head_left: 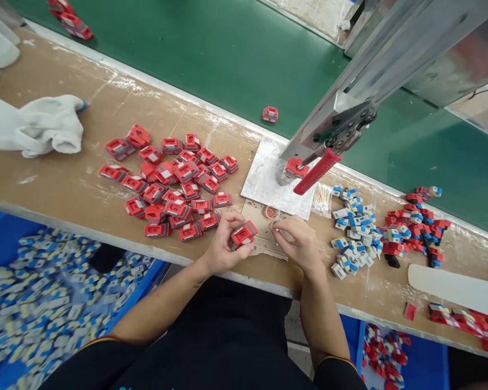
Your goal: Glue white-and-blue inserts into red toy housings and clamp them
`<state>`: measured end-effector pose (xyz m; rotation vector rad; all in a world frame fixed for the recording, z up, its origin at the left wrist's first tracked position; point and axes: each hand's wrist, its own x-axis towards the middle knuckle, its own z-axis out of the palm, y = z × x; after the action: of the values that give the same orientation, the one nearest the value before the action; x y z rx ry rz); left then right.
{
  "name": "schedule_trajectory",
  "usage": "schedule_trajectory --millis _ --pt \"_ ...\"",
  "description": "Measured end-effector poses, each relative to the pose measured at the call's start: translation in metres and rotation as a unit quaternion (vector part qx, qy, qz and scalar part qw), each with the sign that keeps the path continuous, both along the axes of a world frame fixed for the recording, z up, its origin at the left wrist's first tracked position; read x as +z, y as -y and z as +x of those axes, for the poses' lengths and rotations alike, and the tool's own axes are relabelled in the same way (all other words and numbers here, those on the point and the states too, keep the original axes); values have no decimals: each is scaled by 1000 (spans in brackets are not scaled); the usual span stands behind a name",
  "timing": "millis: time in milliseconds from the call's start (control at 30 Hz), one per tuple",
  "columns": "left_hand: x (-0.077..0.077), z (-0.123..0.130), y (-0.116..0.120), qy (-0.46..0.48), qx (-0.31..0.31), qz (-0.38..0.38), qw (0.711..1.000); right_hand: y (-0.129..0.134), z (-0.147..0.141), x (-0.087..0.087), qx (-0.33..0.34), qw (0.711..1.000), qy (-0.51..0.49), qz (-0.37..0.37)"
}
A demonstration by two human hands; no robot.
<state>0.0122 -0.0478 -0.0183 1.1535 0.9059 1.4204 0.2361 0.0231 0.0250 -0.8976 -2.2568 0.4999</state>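
Note:
My left hand grips a red and grey plastic toy part between thumb and fingers, tilted above the table edge. Close beside it my right hand is pinched, its fingertips on something too small to make out. Between and beyond the hands lies a small round dish with reddish contents, on a piece of cardboard. Many similar red and grey parts are heaped to the left. To the right lie blue and white pieces.
A toggle clamp with a red handle stands over a white plate. Cotton swabs lie beside it. Beyond runs a green conveyor belt. A co-worker's gloved hand is at left. Blue bins hold pieces below.

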Motion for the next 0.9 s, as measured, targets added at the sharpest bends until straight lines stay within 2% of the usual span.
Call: schedule_trajectory --millis 100,233,300,400,500,600,733,900 --pt "-1 1 0 -31 -9 32 999 -1 1 -1 -23 1000 -5 12" --pt "0 1 -1 -65 18 56 996 -1 7 5 -27 1000 4 -4" --pt "0 2 -1 -78 30 68 994 2 8 14 -63 996 -55 -3" --pt "-1 2 -1 -87 26 83 992 12 2 30 -109 971 -214 9" --pt "-2 3 -1 -72 22 99 992 25 -15 42 -53 954 -294 -19" --pt "-2 3 -2 -69 21 128 989 34 -34 40 -5 949 -307 -67" --pt "0 3 -3 -72 20 152 985 37 -46 29 -21 946 -308 -101" --pt "1 4 -3 -67 26 172 983 37 -44 24 -26 951 -292 -103"
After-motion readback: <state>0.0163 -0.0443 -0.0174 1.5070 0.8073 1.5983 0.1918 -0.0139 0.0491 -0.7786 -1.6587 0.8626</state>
